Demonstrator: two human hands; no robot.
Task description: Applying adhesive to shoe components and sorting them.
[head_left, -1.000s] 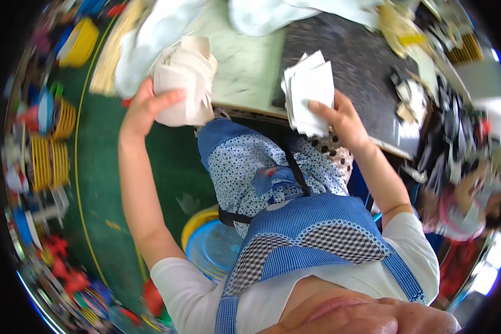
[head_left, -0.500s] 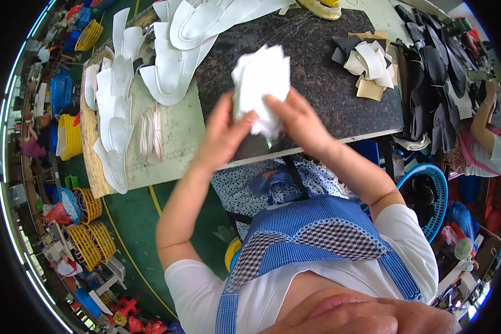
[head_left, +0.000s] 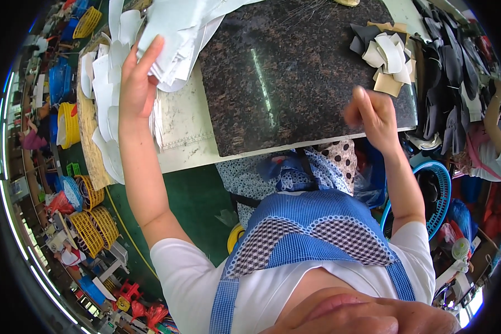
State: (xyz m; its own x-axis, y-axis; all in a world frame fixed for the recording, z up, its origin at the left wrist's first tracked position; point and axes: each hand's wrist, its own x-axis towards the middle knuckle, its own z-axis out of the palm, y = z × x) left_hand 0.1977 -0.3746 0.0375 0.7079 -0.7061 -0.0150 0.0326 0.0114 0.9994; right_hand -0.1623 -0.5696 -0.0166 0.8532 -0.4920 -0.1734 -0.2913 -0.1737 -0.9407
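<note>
Green floor [head_left: 189, 203] shows beyond the near edge of a pale worktable [head_left: 183, 114], whose middle and right carry a dark speckled slab [head_left: 289, 67]. At the table's far left, the left hand [head_left: 139, 83] grasps a stack of white pieces [head_left: 172, 47] by its near left side; the stack extends far and to the right from that grip, its long axis running roughly from far to near. White shaped parts [head_left: 101, 83] lie just left of this hand. Well apart, across the slab, the right hand [head_left: 373, 114] hangs over the near right, its blurred fingers curled with nothing visible in them; how tightly they close, I cannot tell. A small pile of white, tan and black pieces [head_left: 394, 55] lies just beyond it, far from the stack.
</note>
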